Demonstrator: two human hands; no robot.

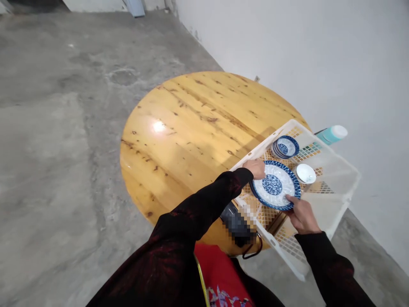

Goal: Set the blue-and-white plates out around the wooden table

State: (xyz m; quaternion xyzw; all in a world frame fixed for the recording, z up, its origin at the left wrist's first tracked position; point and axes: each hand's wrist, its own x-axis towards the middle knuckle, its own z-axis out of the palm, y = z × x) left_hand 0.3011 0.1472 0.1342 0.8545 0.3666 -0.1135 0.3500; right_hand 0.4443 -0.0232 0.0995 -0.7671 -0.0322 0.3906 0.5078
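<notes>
Plates (272, 185), round, glossy, blue-patterned, in or just above latticed plastic basket (338, 204) | left hand (255, 168) and right hand (303, 214) gripping opposite rims | basket overhangs knotty wooden table (191, 128), which spreads leftward of it

Most of the fingers of your right hand (303, 213) are out of sight under the blue-and-white plates (272, 185), whose number you cannot count, and the fingertips of your left hand (254, 168) are hidden at the rim. The plates cover part of the floor of the white basket (335, 204), whose wall screens the lower teal bottle (330, 134). Pixelation obscures a dark object (234, 221) beside you. The bottom edge crops both your black sleeves (191, 213) and the unreadable print (225, 296) on your red garment (212, 262).
</notes>
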